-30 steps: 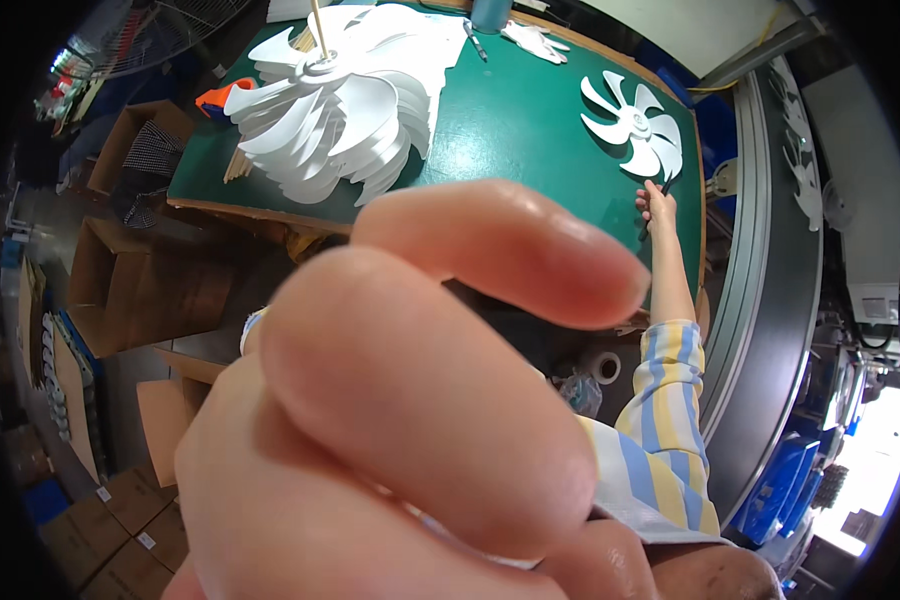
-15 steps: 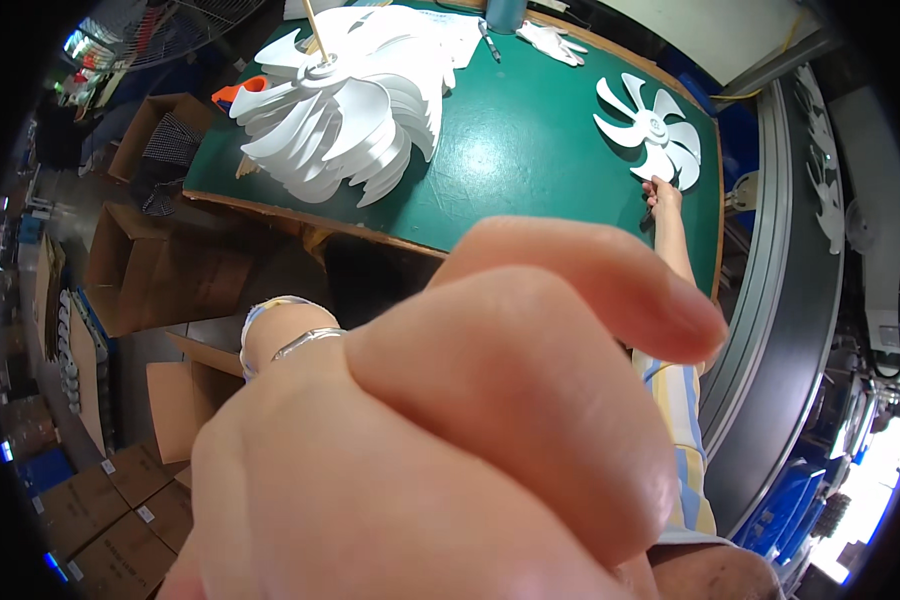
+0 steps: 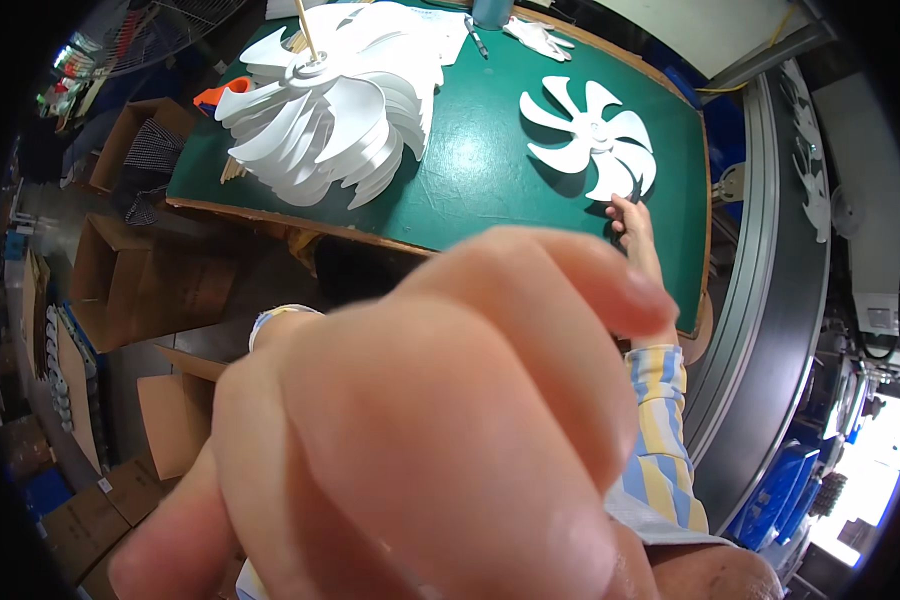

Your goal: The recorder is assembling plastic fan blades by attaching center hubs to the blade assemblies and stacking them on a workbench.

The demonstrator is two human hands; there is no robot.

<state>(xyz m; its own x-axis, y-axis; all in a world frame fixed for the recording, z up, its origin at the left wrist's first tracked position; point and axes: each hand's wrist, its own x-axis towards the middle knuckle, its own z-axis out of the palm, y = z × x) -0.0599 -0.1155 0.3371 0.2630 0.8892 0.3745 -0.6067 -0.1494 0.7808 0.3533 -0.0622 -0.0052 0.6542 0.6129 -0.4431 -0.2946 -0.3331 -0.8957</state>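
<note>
My left hand [image 3: 440, 420] fills the foreground, very close and partly blurred. Its fingers are curled, with one fingertip reaching to the right; whatever they may hold is hidden. Farther off, on the right of the green table, my right hand [image 3: 631, 220] is closed on a slim dark tool [image 3: 638, 187], whose kind is too small to make out. The same hand touches the near blades of a white fan impeller [image 3: 597, 135] with several curved blades. A tall stack of similar white impellers [image 3: 340, 120] stands at the left, threaded on a wooden rod [image 3: 305, 28].
The green table [image 3: 470, 190] has a wooden edge. At its back are a white glove [image 3: 538, 38], a pen [image 3: 477, 38] and a bluish container [image 3: 492, 12]. Something orange [image 3: 222, 94] sits beside the stack. Cardboard boxes [image 3: 150, 280] stand on the left; a metal rail [image 3: 755, 260] runs along the right.
My right hand and the single impeller have moved left across the table, and the impeller has turned a little. My left hand has shifted and its wrist is now more hidden.
</note>
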